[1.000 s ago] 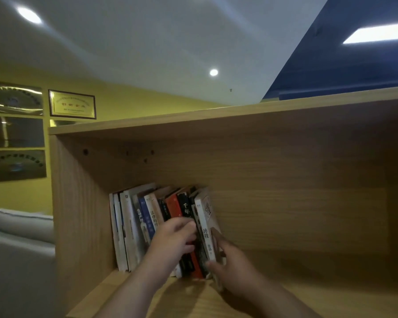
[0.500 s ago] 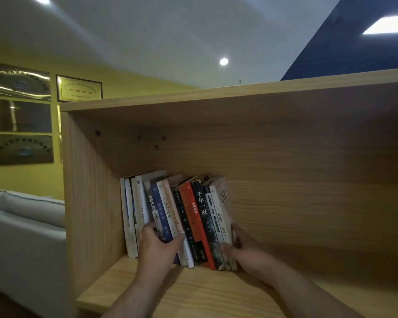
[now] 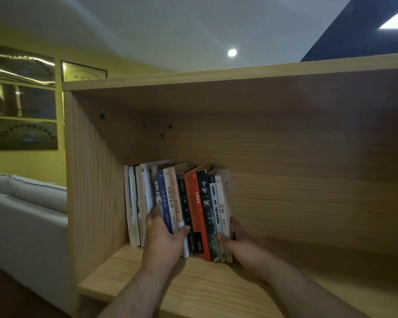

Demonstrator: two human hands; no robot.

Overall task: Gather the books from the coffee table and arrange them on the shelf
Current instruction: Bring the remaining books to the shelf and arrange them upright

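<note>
1. Head view: a row of books (image 3: 193, 203) stands nearly upright inside the wooden shelf (image 3: 216, 283), near its left wall.
2. The left hand (image 3: 163, 239) curls around a few lower spines left of the row's middle.
3. The right hand (image 3: 241, 244) pinches the row's right end, with the thumb on the spines and the fingers behind the outer cover.
4. A grey sofa (image 3: 28, 203) sits left of the shelf.

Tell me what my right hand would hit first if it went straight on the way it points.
The right hand points into the shelf alongside the rightmost book, touching its cover. Straight on, it would likely slide past that and meet the back panel first, though depth is hard to judge.
</note>
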